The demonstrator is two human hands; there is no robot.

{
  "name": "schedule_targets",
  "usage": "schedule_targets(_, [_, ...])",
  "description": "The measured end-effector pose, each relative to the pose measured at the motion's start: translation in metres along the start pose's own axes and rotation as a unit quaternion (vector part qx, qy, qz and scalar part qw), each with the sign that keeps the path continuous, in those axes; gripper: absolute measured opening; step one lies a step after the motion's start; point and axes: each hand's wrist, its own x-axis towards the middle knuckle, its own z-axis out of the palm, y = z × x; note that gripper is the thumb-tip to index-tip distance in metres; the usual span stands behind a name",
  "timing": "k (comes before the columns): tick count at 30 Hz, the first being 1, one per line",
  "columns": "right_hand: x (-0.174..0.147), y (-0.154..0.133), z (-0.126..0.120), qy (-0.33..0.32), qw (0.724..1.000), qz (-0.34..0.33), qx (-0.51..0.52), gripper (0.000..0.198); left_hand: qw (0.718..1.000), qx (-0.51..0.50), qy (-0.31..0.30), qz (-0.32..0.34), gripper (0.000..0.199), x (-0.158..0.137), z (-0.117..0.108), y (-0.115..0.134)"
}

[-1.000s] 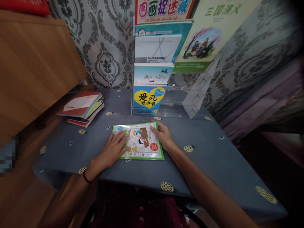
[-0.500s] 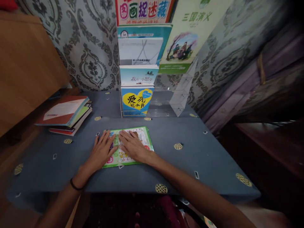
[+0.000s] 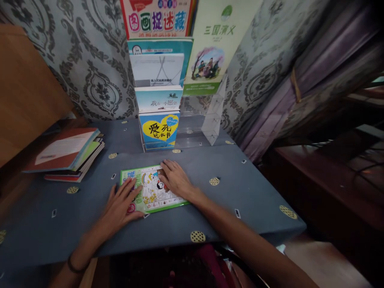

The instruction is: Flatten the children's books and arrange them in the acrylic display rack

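A green-bordered children's picture book (image 3: 153, 192) lies closed and flat on the blue tablecloth. My left hand (image 3: 123, 202) rests on its left side, fingers stretched out over the coloured lettering. Across the right part of the cover lies my right hand (image 3: 177, 180), palm down with the fingers extended. Between the two hands the cover's cartoon drawing shows. Neither hand is wrapped round anything. A dark band circles my left wrist.
Beyond the book stands a clear acrylic rack (image 3: 211, 128) with several books, among them a blue and yellow one (image 3: 159, 130) and a green one (image 3: 210, 60). A stack of books (image 3: 67, 150) lies at the left. A purple curtain (image 3: 279, 104) hangs at the right.
The view has swung to the right. My hands have moved apart on the cover, the left towards the lower left and the right towards the right edge, so more of the drawing shows.
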Motion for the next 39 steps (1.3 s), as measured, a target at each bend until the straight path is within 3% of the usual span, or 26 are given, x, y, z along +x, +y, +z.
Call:
schedule_targets(4, [-0.017, -0.008, -0.008, 0.013, 0.996, 0.012, -0.083, 0.045, 0.998, 0.051, -0.013, 0.033, 0.064, -0.009, -0.008, -0.008])
schedule_targets(8, [-0.056, -0.017, -0.025, 0.02, 0.986, 0.025, -0.165, 0.034, 0.996, 0.09, 0.001, 0.026, 0.061, -0.011, -0.015, -0.022])
schedule_targets(12, [-0.102, -0.021, -0.037, 0.043, 0.985, -0.002, -0.169, 0.015, 0.996, 0.079, 0.032, -0.005, 0.052, -0.01, -0.016, -0.025])
schedule_targets(16, [-0.125, -0.025, -0.04, 0.054, 0.988, -0.018, -0.141, 0.014, 0.997, 0.052, 0.037, -0.032, 0.045, 0.005, -0.019, -0.014])
schedule_targets(25, [-0.11, -0.026, -0.03, 0.064, 0.988, -0.018, -0.139, 0.022, 0.988, -0.083, 0.087, -0.098, 0.035, 0.034, 0.002, 0.023])
schedule_targets(33, [-0.098, -0.021, -0.016, 0.05, 0.983, -0.022, -0.175, 0.016, 0.993, -0.068, 0.071, -0.057, 0.032, 0.072, 0.028, 0.027])
schedule_targets(39, [-0.076, -0.013, -0.03, -0.013, 0.987, 0.018, -0.162, 0.015, 0.994, -0.056, 0.085, -0.028, 0.031, 0.094, 0.028, 0.023])
